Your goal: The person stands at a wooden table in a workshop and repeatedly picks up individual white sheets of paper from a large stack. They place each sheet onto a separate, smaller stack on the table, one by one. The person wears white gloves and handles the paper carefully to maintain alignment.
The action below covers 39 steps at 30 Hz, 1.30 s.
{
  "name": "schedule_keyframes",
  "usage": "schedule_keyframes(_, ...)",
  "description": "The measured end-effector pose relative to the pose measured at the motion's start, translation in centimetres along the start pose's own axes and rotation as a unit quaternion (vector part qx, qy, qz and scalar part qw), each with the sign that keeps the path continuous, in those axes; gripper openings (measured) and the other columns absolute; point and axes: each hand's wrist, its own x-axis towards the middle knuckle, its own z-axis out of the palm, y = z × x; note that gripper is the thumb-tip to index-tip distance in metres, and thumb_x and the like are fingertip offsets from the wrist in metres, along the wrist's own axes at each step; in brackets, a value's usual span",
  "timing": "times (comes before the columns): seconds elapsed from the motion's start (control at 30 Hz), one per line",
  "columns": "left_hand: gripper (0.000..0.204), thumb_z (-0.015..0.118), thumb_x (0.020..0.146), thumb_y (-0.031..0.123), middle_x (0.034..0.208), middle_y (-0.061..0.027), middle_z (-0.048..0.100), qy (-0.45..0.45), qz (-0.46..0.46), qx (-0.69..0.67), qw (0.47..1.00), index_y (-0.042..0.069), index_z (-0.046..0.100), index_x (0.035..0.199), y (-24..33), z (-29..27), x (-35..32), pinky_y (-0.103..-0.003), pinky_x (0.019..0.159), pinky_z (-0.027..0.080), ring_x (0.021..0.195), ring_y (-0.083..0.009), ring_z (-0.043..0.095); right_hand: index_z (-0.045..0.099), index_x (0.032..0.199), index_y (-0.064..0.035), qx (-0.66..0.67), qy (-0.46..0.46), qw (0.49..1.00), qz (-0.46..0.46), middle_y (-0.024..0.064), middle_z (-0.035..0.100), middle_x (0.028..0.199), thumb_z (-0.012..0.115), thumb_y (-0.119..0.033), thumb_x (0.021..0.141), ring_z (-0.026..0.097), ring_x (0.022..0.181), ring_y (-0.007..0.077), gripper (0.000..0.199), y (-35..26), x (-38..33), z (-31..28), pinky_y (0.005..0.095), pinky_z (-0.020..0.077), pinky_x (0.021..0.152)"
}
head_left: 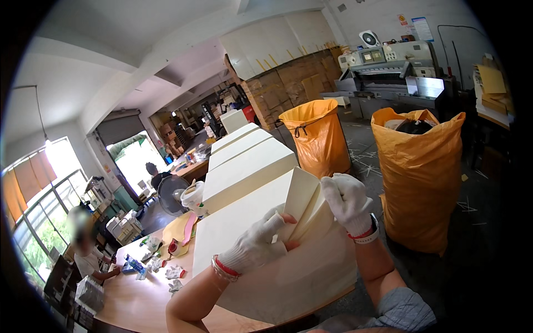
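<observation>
A large stack of cream paper sheets (pixel 233 222) lies in front of me on the table, its right part lifted and fanned into folds. My left hand (pixel 258 241), in a white knitted glove with bare fingertips, is closed on the raised sheets near their edge. At the right side of the same sheets, my right hand (pixel 348 202) is curled into a fist in a white glove. Its fingers hide whatever they hold. A white band and a watch (pixel 367 236) circle the right wrist.
More cream stacks (pixel 250 166) run away behind. Two orange sacks (pixel 319 139) stand at the right, before a grey machine (pixel 388 72). On the wooden table (pixel 139 294) lie gloves (pixel 175 272) and a tape roll (pixel 174 247). A fan (pixel 172 195) and a seated person (pixel 89 255) are at the left.
</observation>
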Motion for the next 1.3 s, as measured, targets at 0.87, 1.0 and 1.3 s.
schedule_keyframes(0.87,0.045,0.073,0.093,0.013,0.116,-0.0122,0.065,-0.094,-0.012,-0.004,0.995,0.013,0.061,0.136,-0.6,-0.4,0.2,-0.037,0.096,0.050,0.113,-0.0279,0.063,0.056,0.074,0.0006,0.026,-0.014,0.997,0.073,0.0117,0.042,0.058,0.060,-0.011,0.100,0.045,0.052,0.0296,0.029,0.2,-0.3,0.0,0.0423,0.0351,0.052)
schedule_keyframes(1.0,0.047,0.077,0.090,0.013,0.118,-0.0125,0.064,-0.067,-0.028,-0.031,0.997,0.013,0.062,0.135,-0.3,-0.1,0.2,-0.037,0.098,0.049,0.115,-0.0279,0.062,0.056,0.074,0.0009,0.008,0.021,0.999,0.048,0.0121,0.042,0.058,0.060,-0.011,0.100,0.046,0.052,0.0297,0.029,-0.4,-0.1,0.1,0.0420,0.0356,0.052)
schedule_keyframes(1.3,0.050,0.078,0.088,0.011,0.120,-0.0142,0.065,0.006,0.077,0.003,0.997,0.012,0.060,0.135,-1.3,0.5,0.2,-0.037,0.095,0.050,0.112,-0.0293,0.064,0.058,0.076,0.0015,0.032,-0.027,0.995,0.094,0.0126,0.045,0.059,0.060,-0.011,0.100,0.048,0.053,0.0302,0.027,0.0,-0.2,-0.3,0.0422,0.0369,0.053)
